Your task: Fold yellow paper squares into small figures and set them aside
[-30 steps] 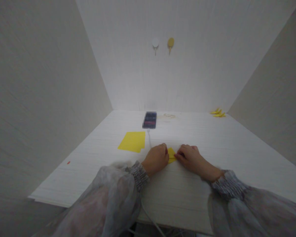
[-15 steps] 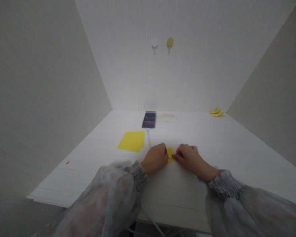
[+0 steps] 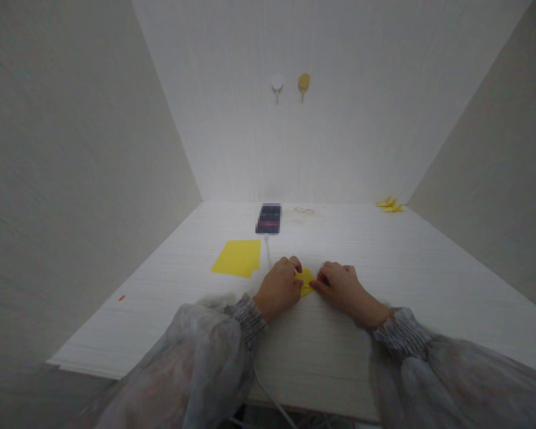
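A small folded piece of yellow paper (image 3: 307, 279) lies on the white table between my two hands. My left hand (image 3: 280, 287) has its fingers bent over the paper's left part, with the thumb pressed on it; a ring shows on one finger. From the other side, the curled fingers of my right hand (image 3: 339, 287) pinch the paper's right edge. Part of the paper is hidden under the left fingers. Left of my hands, flat yellow sheets (image 3: 237, 258) rest on the table.
A phone with a blurred screen (image 3: 268, 218) lies at the back, its white cable (image 3: 268, 250) running toward me. Several folded yellow paper pieces (image 3: 390, 205) sit at the back right corner. Two hooks, one white (image 3: 277, 83) and one yellow (image 3: 304, 82), are on the wall. A small red scrap (image 3: 121, 298) lies left.
My left fingers have lifted and spread slightly, showing more of the folded paper. My right hand stays at its right edge. The whole view has shifted a little.
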Demonstrator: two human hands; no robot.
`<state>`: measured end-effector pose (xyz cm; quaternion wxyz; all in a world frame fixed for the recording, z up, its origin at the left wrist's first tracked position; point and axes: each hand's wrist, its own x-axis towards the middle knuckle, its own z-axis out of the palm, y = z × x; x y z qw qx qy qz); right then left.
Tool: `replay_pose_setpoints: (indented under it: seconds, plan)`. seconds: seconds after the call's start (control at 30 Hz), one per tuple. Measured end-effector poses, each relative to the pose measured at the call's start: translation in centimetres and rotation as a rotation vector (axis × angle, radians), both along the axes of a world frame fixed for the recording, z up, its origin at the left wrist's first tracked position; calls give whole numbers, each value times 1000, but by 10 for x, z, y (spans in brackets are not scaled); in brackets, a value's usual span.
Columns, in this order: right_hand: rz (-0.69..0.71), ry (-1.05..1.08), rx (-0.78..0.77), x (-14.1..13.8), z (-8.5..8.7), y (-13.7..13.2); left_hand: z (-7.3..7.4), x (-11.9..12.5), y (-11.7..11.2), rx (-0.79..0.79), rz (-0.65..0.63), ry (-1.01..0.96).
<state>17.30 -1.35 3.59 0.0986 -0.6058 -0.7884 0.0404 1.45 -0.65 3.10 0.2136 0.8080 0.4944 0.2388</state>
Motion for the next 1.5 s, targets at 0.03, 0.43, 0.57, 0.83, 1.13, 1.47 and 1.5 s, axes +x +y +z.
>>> replay_pose_setpoints:
  seconds: [0.03, 0.43, 0.57, 0.83, 1.13, 1.47, 1.5]
  plan:
    - [0, 5, 0, 0, 0, 0, 0, -1, 0, 32, -26, -15]
    - [-11, 57, 15, 3, -3, 2, 16, -11, -16, 343, -345, 384]
    - [-11, 49, 4, 2, -3, 3, 13, -11, -15, 338, -324, 384]
    - [-4, 64, 23, 4, -7, 5, 10, -12, -9, 240, -199, 356]
    - [3, 82, 21, 6, -10, 6, 4, -20, -3, 105, -186, 281]
    - [-4, 97, 25, 6, -10, 6, 11, -19, -5, 200, -181, 354]
    - [-2, 100, 25, 6, -9, 6, 12, -18, -5, 230, -209, 349]
